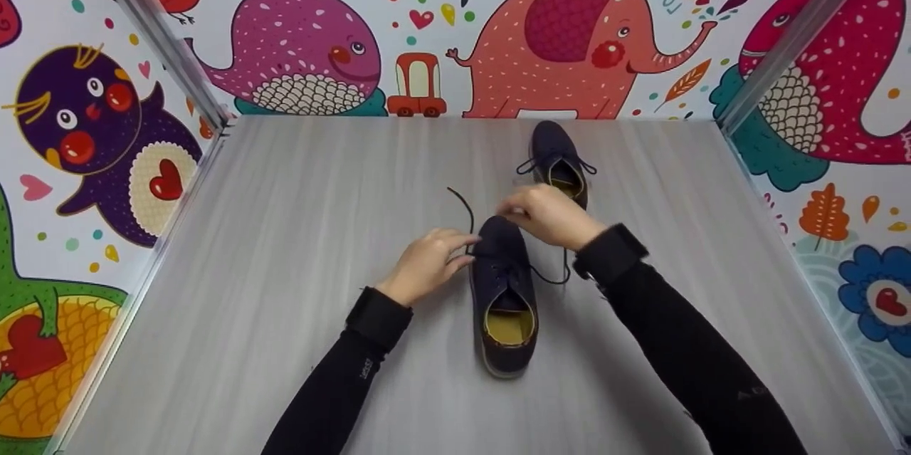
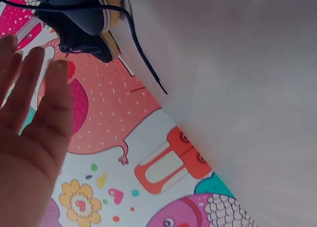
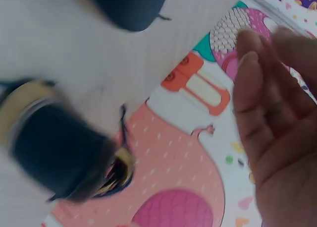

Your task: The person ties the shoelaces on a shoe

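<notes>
A navy lace-up shoe [image 1: 504,298] with a yellowish insole lies on the floor, its toe toward the back wall. Beside its left edge is my left hand [image 1: 430,263], fingertips right at the upper; in the left wrist view those fingers [image 2: 58,93] are extended with nothing in them. One loose lace [image 1: 466,206] runs up from the shoe's left side. The other lace [image 1: 551,280] loops out to the right, its far end hidden behind my right hand [image 1: 544,213]. That hand hovers over the toe, its fingers [image 3: 250,88] loosely bent and holding nothing visible.
Farther back stands the matching navy shoe [image 1: 551,145], its laces tied in a bow, partly covered by my right hand in the head view. A pale wood-look floor [image 1: 320,177] meets a cartoon-printed wall [image 1: 427,28], with metal posts [image 1: 153,28] at the corners.
</notes>
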A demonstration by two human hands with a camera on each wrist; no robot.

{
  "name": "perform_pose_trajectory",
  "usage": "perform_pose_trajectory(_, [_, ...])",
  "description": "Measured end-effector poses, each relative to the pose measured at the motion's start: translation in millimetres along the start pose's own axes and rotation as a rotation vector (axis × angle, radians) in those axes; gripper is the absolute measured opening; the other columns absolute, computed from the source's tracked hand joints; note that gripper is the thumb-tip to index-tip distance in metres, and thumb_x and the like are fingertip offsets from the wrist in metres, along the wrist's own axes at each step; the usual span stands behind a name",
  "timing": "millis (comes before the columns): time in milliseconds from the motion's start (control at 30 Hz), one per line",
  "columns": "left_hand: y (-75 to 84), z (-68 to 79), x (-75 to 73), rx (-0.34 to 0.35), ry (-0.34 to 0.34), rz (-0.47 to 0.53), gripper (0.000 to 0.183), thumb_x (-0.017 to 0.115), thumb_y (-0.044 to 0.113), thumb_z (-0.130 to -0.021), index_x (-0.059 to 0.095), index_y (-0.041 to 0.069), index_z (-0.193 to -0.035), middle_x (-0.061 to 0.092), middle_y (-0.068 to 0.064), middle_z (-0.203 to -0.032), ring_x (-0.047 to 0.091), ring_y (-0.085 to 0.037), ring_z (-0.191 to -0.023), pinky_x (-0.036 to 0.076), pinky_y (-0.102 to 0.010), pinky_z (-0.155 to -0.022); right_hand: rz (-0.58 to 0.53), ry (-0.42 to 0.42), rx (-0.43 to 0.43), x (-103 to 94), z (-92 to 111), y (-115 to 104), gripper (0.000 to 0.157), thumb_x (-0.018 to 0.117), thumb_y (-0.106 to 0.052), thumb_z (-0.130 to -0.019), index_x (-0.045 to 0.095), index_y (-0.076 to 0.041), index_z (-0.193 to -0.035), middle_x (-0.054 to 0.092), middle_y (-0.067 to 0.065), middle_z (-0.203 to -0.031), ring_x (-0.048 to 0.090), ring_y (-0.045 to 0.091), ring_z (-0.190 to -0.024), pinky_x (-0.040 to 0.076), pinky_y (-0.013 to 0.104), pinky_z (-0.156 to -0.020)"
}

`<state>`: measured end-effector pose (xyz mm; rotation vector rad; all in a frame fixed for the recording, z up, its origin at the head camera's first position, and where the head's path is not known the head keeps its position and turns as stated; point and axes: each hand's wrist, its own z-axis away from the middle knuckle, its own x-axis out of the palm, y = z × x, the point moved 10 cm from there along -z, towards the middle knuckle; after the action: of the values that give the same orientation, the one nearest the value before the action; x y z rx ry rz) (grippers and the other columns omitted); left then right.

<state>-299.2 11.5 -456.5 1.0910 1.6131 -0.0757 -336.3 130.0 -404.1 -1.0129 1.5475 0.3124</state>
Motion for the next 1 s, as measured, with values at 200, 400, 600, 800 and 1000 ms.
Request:
perform_pose_trajectory(200, [6.4, -13.8, 23.4, 0.036, -0.122, -0.027, 0.029, 0.062, 0.014, -0.098, 0.068, 0.008, -0.126, 0.063, -0.012, -0.124, 0.056, -0.031, -0.116, 0.045, -0.042, -0.099, -0.022, -0.128, 0.074, 23.7, 66.3, 15.1, 0.033, 0.062, 0.016, -0.081, 0.074, -0.002, -0.106, 0.068, 0.010, -0.102, 0.066, 0.028, -0.094, 0.054, 0.042, -0.082])
perform_pose_trajectory(400, [11.9, -17.1, 31.3, 0.095, -0.098, -0.022, 0.018, 0.064, 0.015, -0.098, 0.076, 0.011, -0.111, 0.067, -0.007, -0.113, 0.059, -0.026, -0.106, 0.045, -0.039, -0.094, 0.027, -0.092, 0.086, 43.2, 118.4, 21.9, 0.042, 0.064, 0.021, -0.076, 0.072, -0.004, -0.109, 0.067, 0.008, -0.106, 0.066, 0.026, -0.097, 0.054, 0.041, -0.085])
perform_pose_trajectory(600, [12.9, -15.9, 28.2, 0.116, -0.034, 0.006, 0.009, 0.068, 0.015, -0.095, 0.074, 0.010, -0.099, 0.069, -0.004, -0.105, 0.060, -0.024, -0.101, 0.046, -0.040, -0.090, 0.109, 0.085, 0.090, 22.6, 141.7, 30.7, 0.031, 0.075, 0.018, -0.072, 0.075, -0.004, -0.094, 0.070, 0.006, -0.089, 0.067, 0.025, -0.082, 0.055, 0.040, -0.074])
perform_pose_trajectory(800, [5.5, -2.3, 17.6, 0.040, -0.028, 0.050, 0.007, 0.070, 0.016, -0.093, 0.068, 0.012, -0.098, 0.069, -0.002, -0.099, 0.059, -0.023, -0.100, 0.041, -0.047, -0.094, 0.164, 0.152, 0.173, -14.6, 160.5, 42.0, 0.025, 0.077, 0.015, -0.075, 0.075, -0.003, -0.091, 0.071, 0.006, -0.085, 0.068, 0.024, -0.079, 0.055, 0.039, -0.070])
perform_pose_trajectory(1000, [-2.6, 18.7, 2.2, 0.013, -0.025, 0.068, 0.006, 0.075, 0.013, -0.089, 0.073, 0.009, -0.092, 0.071, -0.001, -0.086, 0.065, -0.018, -0.079, 0.044, -0.047, -0.093, 0.195, 0.173, 0.286, -43.4, 182.0, 51.3, 0.018, 0.077, 0.013, -0.077, 0.075, -0.001, -0.089, 0.072, 0.009, -0.085, 0.069, 0.024, -0.076, 0.056, 0.041, -0.067])
